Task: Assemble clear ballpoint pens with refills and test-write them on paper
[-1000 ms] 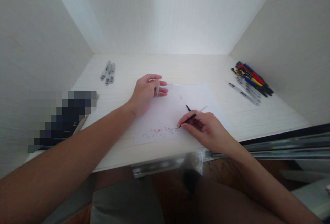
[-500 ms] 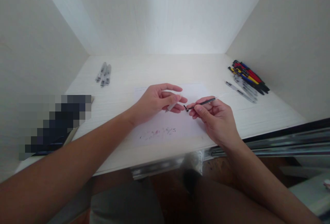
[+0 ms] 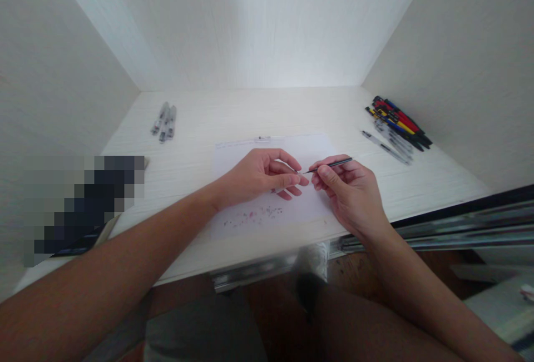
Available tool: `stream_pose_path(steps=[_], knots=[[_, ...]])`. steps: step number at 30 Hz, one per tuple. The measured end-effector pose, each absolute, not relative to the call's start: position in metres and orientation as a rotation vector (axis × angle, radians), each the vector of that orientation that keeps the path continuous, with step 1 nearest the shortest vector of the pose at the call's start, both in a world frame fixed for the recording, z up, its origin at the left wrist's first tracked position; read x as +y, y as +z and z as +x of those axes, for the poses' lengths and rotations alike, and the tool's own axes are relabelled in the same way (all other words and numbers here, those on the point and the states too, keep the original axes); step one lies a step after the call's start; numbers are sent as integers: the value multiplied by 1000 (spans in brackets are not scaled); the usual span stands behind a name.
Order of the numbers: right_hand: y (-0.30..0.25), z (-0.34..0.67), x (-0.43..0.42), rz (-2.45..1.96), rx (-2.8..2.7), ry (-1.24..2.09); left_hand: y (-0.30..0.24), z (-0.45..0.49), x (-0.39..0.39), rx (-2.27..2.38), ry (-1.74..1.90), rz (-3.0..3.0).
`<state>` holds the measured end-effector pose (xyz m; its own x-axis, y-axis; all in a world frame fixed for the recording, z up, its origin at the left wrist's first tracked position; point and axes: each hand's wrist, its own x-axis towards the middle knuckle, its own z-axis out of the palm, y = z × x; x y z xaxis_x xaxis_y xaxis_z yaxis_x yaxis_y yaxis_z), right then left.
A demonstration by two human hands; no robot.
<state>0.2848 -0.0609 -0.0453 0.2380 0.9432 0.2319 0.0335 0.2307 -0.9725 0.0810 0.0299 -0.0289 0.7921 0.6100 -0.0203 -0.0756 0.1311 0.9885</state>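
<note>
Over the sheet of paper (image 3: pixel 246 234), my left hand (image 3: pixel 273 173) pinches a clear pen barrel (image 3: pixel 277 189) between thumb and fingers; most of it is hidden by the hand. Just to its right, my right hand (image 3: pixel 346 187) grips a thin black pen refill (image 3: pixel 340 163), its narrow tip pointing left at the left fingertips. Whether that tip touches the barrel I cannot tell. A clear pen part (image 3: pixel 269 138) with a dark end lies along the paper's far edge. Small dark and pink marks dot the paper below my left hand.
Several clear pens (image 3: pixel 164 123) lie at the back left of the white desk (image 3: pixel 200 112). At the right is a pile of red, yellow, blue and black pens (image 3: pixel 400 120), with clear pens (image 3: pixel 386 147) beside it. A pixelated dark object (image 3: pixel 89 206) stands at the left edge.
My left hand has come slightly lower and nearer the right hand, uncovering the clear part at the paper's far edge. The dark piece seen at the refill's left end no longer shows there.
</note>
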Motion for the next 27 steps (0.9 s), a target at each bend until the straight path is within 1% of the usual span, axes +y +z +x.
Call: stream_pose_path(steps=[18,27], knots=[[-40,281,-62,-1126,-1147,857,-32,82,32,471,523,1369],[-36,281,-62,-1211,-1323,847,-27,83,29,513,501,1402]])
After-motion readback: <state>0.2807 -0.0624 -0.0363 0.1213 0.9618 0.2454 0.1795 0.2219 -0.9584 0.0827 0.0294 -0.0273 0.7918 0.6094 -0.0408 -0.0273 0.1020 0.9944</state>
